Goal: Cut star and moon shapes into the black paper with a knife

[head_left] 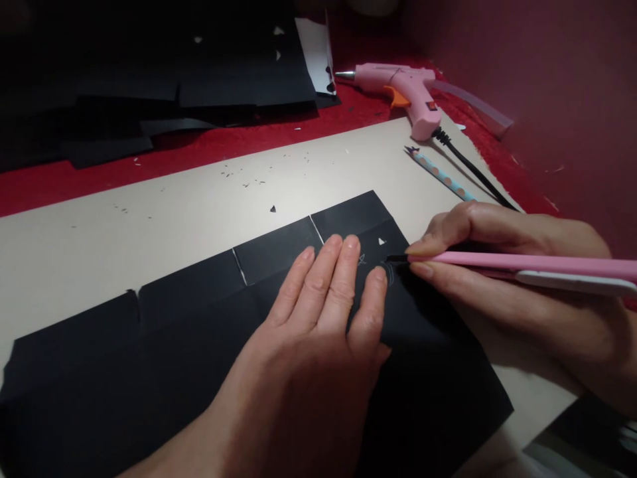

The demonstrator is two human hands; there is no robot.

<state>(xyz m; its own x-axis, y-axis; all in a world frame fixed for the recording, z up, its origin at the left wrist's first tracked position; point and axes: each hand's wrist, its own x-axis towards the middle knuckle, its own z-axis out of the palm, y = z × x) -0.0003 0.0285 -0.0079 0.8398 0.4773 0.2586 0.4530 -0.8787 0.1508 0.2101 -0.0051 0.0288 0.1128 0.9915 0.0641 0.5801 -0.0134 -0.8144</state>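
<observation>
the left hand [318, 312] lies flat with fingers pressed together on the black paper [199, 345]. just beyond its fingertips, the right hand [502, 265] pinches a pink craft knife [522, 265], its tip on the paper beside a small cut-out triangle [381, 241].

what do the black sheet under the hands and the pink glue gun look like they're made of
The black sheet looks like matte paper or thin card: it lies flat, with clean cut slits and pale cut edges along its top. The pink glue gun looks like smooth moulded plastic with a slight sheen, an orange trigger and what seems to be a metal nozzle.
</observation>
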